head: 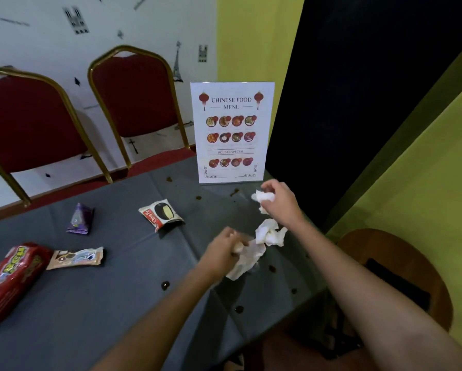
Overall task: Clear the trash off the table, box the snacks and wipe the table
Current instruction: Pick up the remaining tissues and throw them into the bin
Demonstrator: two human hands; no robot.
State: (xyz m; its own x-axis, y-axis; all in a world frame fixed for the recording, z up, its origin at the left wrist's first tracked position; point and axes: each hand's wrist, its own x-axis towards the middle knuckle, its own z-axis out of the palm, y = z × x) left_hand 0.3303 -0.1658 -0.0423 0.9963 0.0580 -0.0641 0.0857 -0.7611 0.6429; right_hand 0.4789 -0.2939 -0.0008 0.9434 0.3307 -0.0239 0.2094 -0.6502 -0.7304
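So, far left of the grey-clothed worktop there's a big red snack pack lying flat, partly cut off by the edge of the view. Just to the right of it is a pale torn wrapper, also flat. A bit further back sits a little purple pyramid packet, standing on its base. Right of that, near the middle, is an opened pie wrapper, red and white, mouth facing the near side.

Brown sauce spots are dotted all over the right half of the cloth.

Then the hands. The left hand has its fingers curled round a big crumpled tissue; most of it hangs out to the right of the fist and trails down to the cloth. Just beyond that, a loose tissue lies between the two hands, and nobody's holding it. The right hand is further back, fingers bent and pinching a small tissue wad that pokes out on the left side of the hand. Can't tell if that wad touches the cloth or not.

Behind the right hand a menu stand is upright at the far edge. Two red chairs sit along the back left, and a wooden stool is off the right end.
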